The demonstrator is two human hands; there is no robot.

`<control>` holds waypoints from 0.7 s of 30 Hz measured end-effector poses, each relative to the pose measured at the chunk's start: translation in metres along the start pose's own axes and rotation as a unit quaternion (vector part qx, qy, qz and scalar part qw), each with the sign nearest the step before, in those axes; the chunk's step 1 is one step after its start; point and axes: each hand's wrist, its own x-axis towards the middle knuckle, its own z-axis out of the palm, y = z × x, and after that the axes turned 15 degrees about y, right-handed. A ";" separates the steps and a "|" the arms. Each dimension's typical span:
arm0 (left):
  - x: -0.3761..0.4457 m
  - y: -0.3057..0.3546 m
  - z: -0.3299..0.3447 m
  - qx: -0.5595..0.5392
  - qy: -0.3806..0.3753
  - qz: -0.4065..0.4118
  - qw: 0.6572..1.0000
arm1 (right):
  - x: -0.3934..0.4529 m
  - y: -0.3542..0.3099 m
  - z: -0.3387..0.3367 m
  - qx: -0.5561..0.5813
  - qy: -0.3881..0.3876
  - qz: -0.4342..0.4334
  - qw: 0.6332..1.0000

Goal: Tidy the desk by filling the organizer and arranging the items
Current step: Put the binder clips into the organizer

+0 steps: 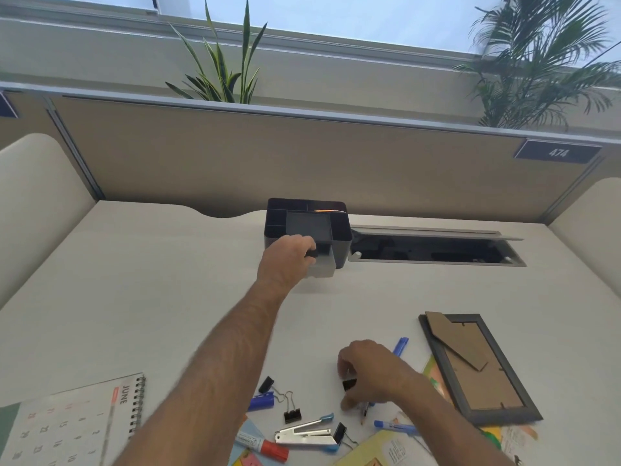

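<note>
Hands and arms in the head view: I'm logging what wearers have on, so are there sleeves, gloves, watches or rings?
Both forearms are bare as far as the frame shows, with visible arm hair; no sleeve edge appears. The left hand and right hand wear no gloves. No watch or bracelet shows at either wrist. No ring is visible, though motion blur and curled fingers hide some of them.

Left hand (285,257) outstretched, fingers curled; right hand (369,371) low, fingertips pinching.

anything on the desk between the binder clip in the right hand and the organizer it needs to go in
Nothing visible blocks it. The desk is bare between the right hand, which pinches a binder clip, and the organizer. Only the left hand sits at the organizer's front drawer.
</note>
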 end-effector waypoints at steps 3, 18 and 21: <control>0.000 0.004 0.007 0.013 -0.023 0.008 1.000 | -0.003 -0.001 -0.002 -0.040 -0.022 -0.014 0.999; -0.016 0.010 -0.007 -0.125 -0.059 0.023 0.990 | 0.009 0.002 0.011 0.118 0.159 0.033 0.980; -0.023 0.020 -0.018 -0.179 -0.174 -0.023 0.968 | 0.014 -0.001 0.004 0.270 0.217 0.088 0.934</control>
